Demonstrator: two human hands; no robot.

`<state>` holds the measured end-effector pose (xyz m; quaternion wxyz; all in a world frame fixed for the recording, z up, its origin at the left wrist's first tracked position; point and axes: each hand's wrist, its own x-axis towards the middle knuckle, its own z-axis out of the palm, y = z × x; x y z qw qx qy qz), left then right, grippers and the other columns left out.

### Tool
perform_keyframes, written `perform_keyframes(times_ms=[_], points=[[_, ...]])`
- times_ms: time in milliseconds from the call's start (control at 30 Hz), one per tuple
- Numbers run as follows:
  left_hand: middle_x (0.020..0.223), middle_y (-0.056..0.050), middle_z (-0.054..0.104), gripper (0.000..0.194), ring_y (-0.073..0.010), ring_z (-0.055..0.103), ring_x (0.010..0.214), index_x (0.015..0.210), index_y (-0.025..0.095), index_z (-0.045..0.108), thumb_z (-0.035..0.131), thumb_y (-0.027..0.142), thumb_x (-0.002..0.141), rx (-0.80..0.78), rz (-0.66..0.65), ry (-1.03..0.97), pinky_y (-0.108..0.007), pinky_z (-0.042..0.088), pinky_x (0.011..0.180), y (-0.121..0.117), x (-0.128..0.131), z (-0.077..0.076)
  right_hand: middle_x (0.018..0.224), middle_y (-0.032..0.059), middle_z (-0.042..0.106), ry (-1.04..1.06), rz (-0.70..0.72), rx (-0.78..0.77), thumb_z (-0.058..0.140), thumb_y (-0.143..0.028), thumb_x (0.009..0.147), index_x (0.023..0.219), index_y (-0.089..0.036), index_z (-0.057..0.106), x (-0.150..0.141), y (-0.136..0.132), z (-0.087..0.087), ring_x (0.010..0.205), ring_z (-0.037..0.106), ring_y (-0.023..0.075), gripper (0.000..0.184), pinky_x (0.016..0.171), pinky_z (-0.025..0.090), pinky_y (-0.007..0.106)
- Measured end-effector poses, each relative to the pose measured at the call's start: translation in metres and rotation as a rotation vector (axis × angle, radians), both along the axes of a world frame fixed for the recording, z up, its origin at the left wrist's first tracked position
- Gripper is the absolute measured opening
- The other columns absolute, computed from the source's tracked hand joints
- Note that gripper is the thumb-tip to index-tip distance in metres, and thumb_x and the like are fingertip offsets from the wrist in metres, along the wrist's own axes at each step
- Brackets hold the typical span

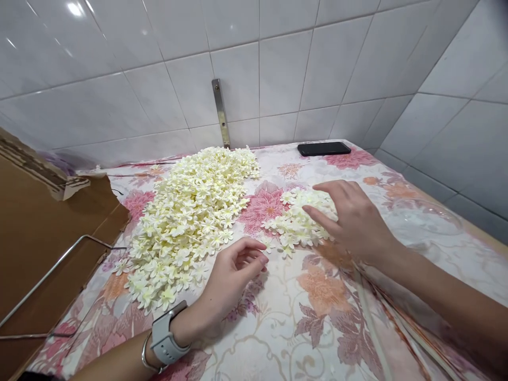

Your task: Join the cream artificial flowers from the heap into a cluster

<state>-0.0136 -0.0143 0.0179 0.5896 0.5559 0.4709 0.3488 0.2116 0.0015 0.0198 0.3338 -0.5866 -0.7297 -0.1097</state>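
My left hand (234, 278) rests over the cloth with its fingers loosely curled and a gap between thumb and forefinger; nothing shows in it. Just past its fingertips lies a single flower head. To its left spreads a large heap of pale yellow-white artificial flower heads (194, 206). My right hand (353, 217) is open, thumb and forefinger apart, at the right side of a smaller pile of the same flowers (297, 225). Its palm and fingers hide part of that pile.
A flower-printed tablecloth (254, 349) covers the table. At the left stands a cardboard box (51, 227) with a bent metal wire (59, 262) before it. A black phone (324, 148) lies near the tiled wall. Thin pale and brown strands (400, 323) run below my right forearm.
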Motion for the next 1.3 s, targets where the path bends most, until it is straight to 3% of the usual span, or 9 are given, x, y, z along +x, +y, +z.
perform_keyframes(times_ms=[100,233,367,533,667,833,933,1100,1300], points=[[0.076,-0.001,0.064,0.010,-0.0128,0.059,0.067,0.086,0.019,0.064,0.064,0.024,0.078,0.126,0.048,-0.055,-0.022,0.046,0.061,0.000,-0.001,0.002,0.134,0.0192,0.047,-0.209,0.229,-0.031,0.048,-0.040,0.088,0.122,-0.015,0.053,-0.013,-0.004,-0.012,0.128,0.032,0.0374,0.043,0.099,0.029,0.057],[0.076,0.001,0.063,0.007,-0.0114,0.058,0.067,0.087,0.019,0.062,0.062,0.020,0.080,0.248,0.104,-0.107,-0.021,0.046,0.064,0.000,-0.003,0.009,0.140,0.0085,0.045,-0.437,0.518,-0.117,0.039,-0.036,0.094,0.121,-0.027,0.055,-0.044,-0.016,-0.026,0.134,0.028,0.0326,0.032,0.104,0.018,0.059],[0.072,0.002,0.061,0.007,-0.0109,0.057,0.064,0.087,0.019,0.061,0.061,0.020,0.080,0.243,0.081,-0.120,-0.021,0.046,0.062,-0.001,-0.004,0.011,0.141,0.0069,0.045,-0.532,0.410,-0.161,0.039,-0.029,0.095,0.119,-0.028,0.055,-0.050,-0.008,-0.029,0.135,0.026,0.0301,0.030,0.104,0.019,0.058],[0.070,0.002,0.061,0.007,-0.0103,0.057,0.061,0.087,0.018,0.060,0.060,0.020,0.080,0.234,0.052,-0.115,-0.021,0.046,0.061,-0.002,-0.004,0.011,0.140,0.0207,0.043,-0.544,0.134,-0.207,0.039,-0.020,0.093,0.117,-0.015,0.059,-0.029,0.017,-0.029,0.132,0.027,0.0406,0.032,0.096,0.020,0.069],[0.070,0.002,0.061,0.008,-0.0113,0.058,0.061,0.087,0.018,0.060,0.060,0.020,0.080,0.314,0.102,-0.118,-0.022,0.046,0.060,0.002,-0.009,0.019,0.135,0.0274,0.045,-0.521,-0.054,-0.238,0.037,-0.016,0.091,0.118,-0.010,0.059,-0.015,0.041,-0.032,0.127,0.033,0.0453,0.034,0.088,0.027,0.071],[0.073,0.001,0.064,0.012,-0.0127,0.060,0.065,0.089,0.018,0.061,0.062,0.020,0.077,0.406,0.236,-0.076,-0.023,0.047,0.061,0.013,-0.022,0.038,0.136,0.0254,0.044,-0.474,-0.193,-0.228,0.033,-0.029,0.095,0.118,-0.010,0.058,-0.011,0.073,-0.018,0.127,0.030,0.0480,0.039,0.087,0.020,0.076],[0.075,0.001,0.065,0.012,-0.0124,0.061,0.064,0.090,0.018,0.061,0.062,0.021,0.078,0.481,0.334,-0.081,-0.023,0.048,0.061,0.019,-0.028,0.046,0.137,0.0235,0.042,-0.470,-0.157,-0.210,0.039,-0.037,0.094,0.117,-0.008,0.057,-0.025,0.090,-0.002,0.130,0.026,0.0455,0.041,0.094,0.014,0.073],[0.072,0.002,0.064,0.011,-0.0115,0.060,0.062,0.088,0.019,0.061,0.061,0.021,0.078,0.523,0.357,-0.119,-0.022,0.047,0.059,0.022,-0.033,0.046,0.123,0.0096,0.055,-0.491,0.147,-0.289,0.054,-0.029,0.090,0.117,-0.016,0.054,-0.072,0.103,0.006,0.106,0.056,0.0242,0.030,0.087,0.047,0.046],[0.075,0.000,0.062,0.012,-0.0118,0.060,0.064,0.090,0.017,0.058,0.058,0.022,0.080,0.390,0.248,-0.037,-0.023,0.047,0.060,0.024,-0.027,0.035,0.117,0.0087,0.057,-0.238,0.267,-0.422,0.055,-0.029,0.090,0.117,-0.016,0.054,-0.093,0.097,0.003,0.097,0.060,0.0212,0.030,0.080,0.051,0.041]])
